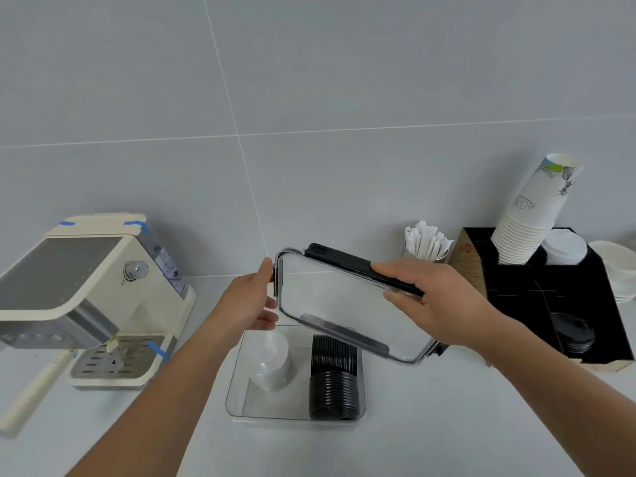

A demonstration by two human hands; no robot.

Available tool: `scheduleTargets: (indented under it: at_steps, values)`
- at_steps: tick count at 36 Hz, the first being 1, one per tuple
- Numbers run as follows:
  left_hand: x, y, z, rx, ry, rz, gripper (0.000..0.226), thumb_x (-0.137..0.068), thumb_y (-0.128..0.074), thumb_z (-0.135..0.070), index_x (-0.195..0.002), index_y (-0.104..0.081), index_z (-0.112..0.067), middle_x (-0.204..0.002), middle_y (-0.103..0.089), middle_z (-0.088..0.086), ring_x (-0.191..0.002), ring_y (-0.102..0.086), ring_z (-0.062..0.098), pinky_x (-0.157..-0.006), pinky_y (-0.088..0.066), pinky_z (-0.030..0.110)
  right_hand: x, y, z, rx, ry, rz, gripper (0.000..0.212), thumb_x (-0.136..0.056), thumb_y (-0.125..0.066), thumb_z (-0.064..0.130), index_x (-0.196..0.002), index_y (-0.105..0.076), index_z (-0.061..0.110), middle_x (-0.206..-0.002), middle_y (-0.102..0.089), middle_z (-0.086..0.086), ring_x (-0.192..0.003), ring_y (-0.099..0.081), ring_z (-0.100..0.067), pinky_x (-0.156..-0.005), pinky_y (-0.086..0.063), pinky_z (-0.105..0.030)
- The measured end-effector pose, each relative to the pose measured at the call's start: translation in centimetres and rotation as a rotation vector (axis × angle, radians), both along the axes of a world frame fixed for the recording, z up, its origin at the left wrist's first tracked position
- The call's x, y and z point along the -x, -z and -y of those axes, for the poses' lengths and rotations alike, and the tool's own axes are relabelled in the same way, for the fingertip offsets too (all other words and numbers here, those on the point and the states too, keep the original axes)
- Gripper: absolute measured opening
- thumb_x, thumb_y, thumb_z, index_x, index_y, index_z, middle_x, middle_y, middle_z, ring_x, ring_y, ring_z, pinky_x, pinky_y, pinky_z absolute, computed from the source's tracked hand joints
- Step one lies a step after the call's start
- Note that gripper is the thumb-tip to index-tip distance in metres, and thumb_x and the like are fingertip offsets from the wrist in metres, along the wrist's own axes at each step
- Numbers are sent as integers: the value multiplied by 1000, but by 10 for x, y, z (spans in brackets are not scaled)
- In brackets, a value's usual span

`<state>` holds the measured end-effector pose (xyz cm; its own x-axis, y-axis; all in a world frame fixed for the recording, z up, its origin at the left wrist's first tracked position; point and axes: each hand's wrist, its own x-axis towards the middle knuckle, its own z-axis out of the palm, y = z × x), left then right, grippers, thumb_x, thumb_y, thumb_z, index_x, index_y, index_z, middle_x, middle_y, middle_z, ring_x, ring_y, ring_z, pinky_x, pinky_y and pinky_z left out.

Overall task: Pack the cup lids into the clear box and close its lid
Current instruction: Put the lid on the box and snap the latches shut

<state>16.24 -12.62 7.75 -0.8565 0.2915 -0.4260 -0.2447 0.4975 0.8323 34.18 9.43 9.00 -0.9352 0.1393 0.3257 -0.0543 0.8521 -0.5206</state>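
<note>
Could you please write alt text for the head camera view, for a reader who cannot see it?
Two hands, left hand and right hand, hold a clear box lid tilted above an open clear box containing a row of black cup lids and some clear cup lids. A cream coffee machine stands left; stacked paper cups in a black organiser stand right.
</note>
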Motion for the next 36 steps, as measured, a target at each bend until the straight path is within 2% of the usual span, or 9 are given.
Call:
scheduleTargets:
  at_steps: [5, 11, 16, 20, 24, 27, 31, 34, 36]
  values:
    - [1, -5, 8, -244, -78, 282, 50, -91, -51, -62, -106, -65, -17, -90, -76, 24, -81, -75, 37, -70, -62, 39, 2, 0, 2, -177, -111, -96, 39, -91, -55, 27, -128, -62, 19, -118, -68, 5, -105, -59, -7, -86, -50, -25]
    - [4, -2, 18, -437, -156, 469, 30, -90, -69, -25, -113, -64, -6, -109, -71, 21, -80, -75, 36, -57, -63, 36, 1, 4, 11, -222, -200, -136, 36, -89, -57, 25, -125, -65, 21, -122, -67, 7, -111, -62, -9, -86, -54, -29]
    - [-3, 1, 13, -465, -215, 478, 18, -93, -64, -13, -109, -61, -5, -90, -66, 13, -62, -71, 27, -47, -60, 36, 3, 14, 16, -300, -269, -155, 35, -89, -62, 19, -123, -66, 25, -124, -67, 7, -105, -66, -10, -76, -59, -32]
    - [-8, 8, 8, -462, -243, 410, 38, -90, -59, 6, -125, -60, -9, -105, -67, 14, -72, -66, 25, -45, -59, 31, 4, 17, 22, -308, -294, -218, 29, -88, -62, 17, -116, -70, 24, -119, -70, 5, -95, -70, -14, -66, -59, -33]
    - [-8, 14, 13, -488, -208, 342, 54, -87, -57, 15, -130, -58, -19, -124, -66, 13, -68, -77, 25, -65, -60, 32, 3, 19, 25, -325, -330, -214, 29, -84, -67, 10, -111, -72, 20, -113, -72, 4, -87, -70, -18, -65, -58, -34]
    - [-8, 16, 18, -530, -229, 320, 55, -88, -58, 14, -129, -60, -23, -120, -68, 15, -72, -77, 29, -83, -55, 36, 0, 25, 25, -309, -327, -127, 30, -86, -61, 23, -115, -70, 26, -120, -69, 6, -105, -64, -11, -83, -57, -31]
    - [-9, 16, 26, -569, -261, 281, 55, -91, -54, 14, -129, -62, -24, -117, -67, 16, -74, -77, 32, -54, -60, 26, -7, 22, 17, -59, -192, -112, 36, -86, -62, 40, -121, -65, 34, -129, -62, 13, -122, -55, -4, -102, -44, -24]
    - [-11, 17, 36, -610, -273, 263, 55, -92, -53, 14, -130, -62, -24, -117, -67, 15, -74, -77, 32, -52, -60, 26, -10, 16, 4, 114, 54, -197, 35, -85, -63, 39, -119, -67, 32, -123, -65, 13, -114, -60, -3, -99, -47, -27]
    - [-13, 19, 42, -629, -272, 255, 53, -92, -53, 13, -130, -62, -23, -119, -67, 15, -78, -77, 34, -55, -62, 28, -9, 17, -5, 296, 292, -111, 33, -87, -65, 34, -120, -66, 31, -118, -66, 13, -102, -64, -4, -93, -48, -25]
